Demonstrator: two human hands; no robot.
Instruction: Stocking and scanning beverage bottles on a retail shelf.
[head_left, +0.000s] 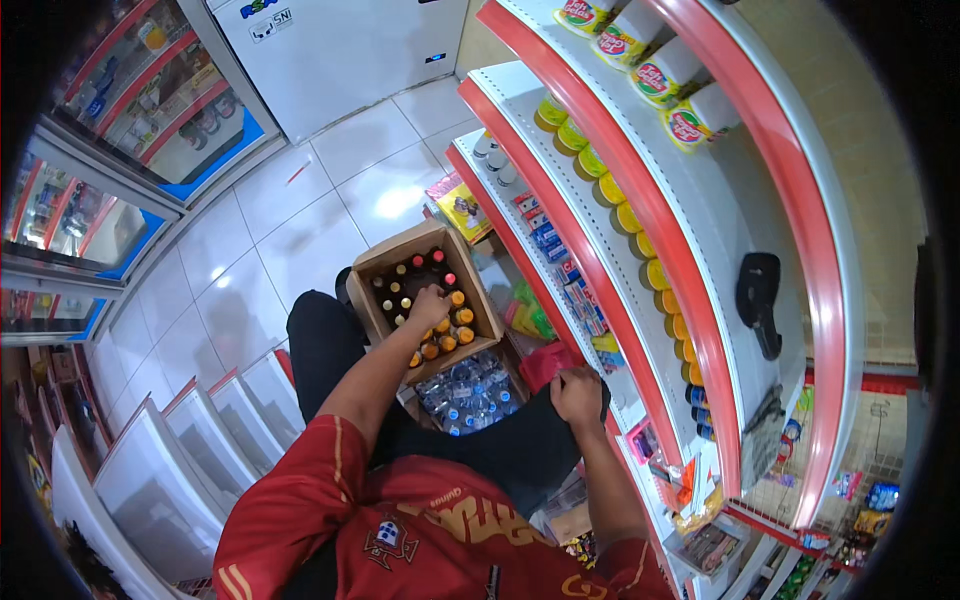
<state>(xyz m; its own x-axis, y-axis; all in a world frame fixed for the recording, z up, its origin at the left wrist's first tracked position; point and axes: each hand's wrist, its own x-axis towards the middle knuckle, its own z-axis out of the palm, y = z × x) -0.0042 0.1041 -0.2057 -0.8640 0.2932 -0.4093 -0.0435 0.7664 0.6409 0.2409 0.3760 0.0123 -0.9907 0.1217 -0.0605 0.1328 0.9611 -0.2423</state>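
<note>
My left hand (430, 308) reaches down into an open cardboard box (491, 319) of capped bottles. Its fingertips are beside an orange bottle cap (456, 298); whether they grip it is hard to make out. More orange-capped bottles (448, 343) stand near my wrist, and dark bottles with pale caps (395, 287) fill the box's left side. A few red-capped bottles (418, 261) are at the far end. Resting on my bent knee, my right hand (577, 394) has its fingers curled, with nothing visible in them. A pink plastic item (543, 365) lies just beyond that knee.
Clear bottles with blue caps (469, 394) lie in a second box between my legs. Shelves with red edges (570, 262) rise close on my right, holding jars and a black handheld device (757, 300). Glass-door refrigerators (180, 112) and white shelf panels (161, 457) stand left.
</note>
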